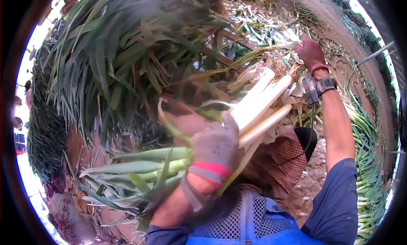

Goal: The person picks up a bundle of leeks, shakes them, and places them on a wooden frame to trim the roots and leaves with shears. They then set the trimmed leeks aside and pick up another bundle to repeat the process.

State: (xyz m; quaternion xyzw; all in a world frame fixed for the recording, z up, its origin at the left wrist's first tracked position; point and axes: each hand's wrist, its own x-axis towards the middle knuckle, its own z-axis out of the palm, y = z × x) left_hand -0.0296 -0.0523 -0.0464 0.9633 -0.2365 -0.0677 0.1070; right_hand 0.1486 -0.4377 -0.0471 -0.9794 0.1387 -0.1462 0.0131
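My left hand, in a grey glove with a pink band, is wrapped round a bunch of large green onions. Their thick white stalks point up and right, and their green leaves spread to the lower left. My right hand, in a dark reddish glove, is closed beyond the root ends. A pale, yellowish stripped leaf runs leftward from its fingers. On the right wrist are a watch and a small dark device with a cord.
A tall heap of green onions fills the upper left. Peeled leaves and scraps litter the ground ahead. A long row of green onions lies along the right. A checked cloth covers my leg. Other people show at the far left edge.
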